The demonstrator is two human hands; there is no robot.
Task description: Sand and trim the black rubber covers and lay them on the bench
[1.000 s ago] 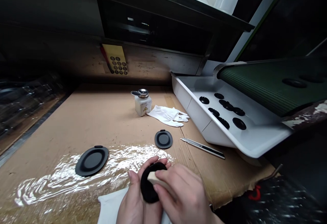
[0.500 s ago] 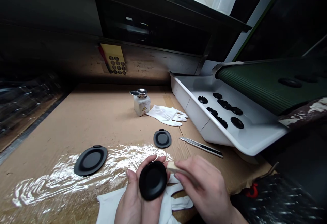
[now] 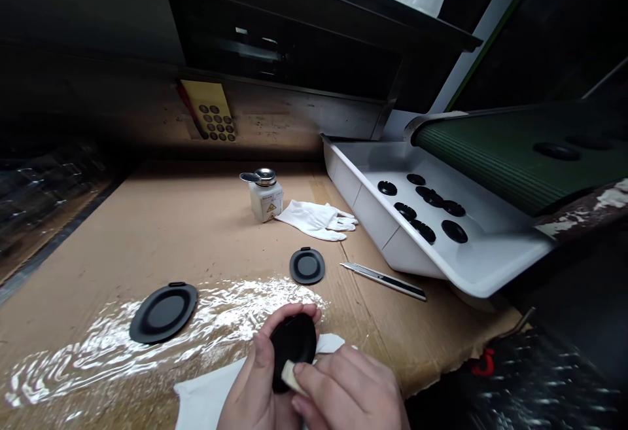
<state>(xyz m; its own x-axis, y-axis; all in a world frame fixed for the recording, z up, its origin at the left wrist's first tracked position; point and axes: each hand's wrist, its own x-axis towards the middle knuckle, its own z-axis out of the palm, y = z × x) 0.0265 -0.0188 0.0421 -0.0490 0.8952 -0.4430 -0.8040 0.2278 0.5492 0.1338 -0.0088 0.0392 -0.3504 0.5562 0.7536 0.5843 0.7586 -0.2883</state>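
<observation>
Black disc sits in the cupped left hand, long axis pointing away, slightly rightward; the right hand pinches a pale block over it.

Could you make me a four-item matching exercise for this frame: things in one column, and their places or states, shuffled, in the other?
Things:
1. knife
2. pale block
3. yellow card
4. bottle

Places or states:
A. held in the right hand
B. on the upright metal panel
C. standing, with a metal top
D. lying on the cardboard near the white tray

Right pairs: 1-D, 2-A, 3-B, 4-C.
</observation>
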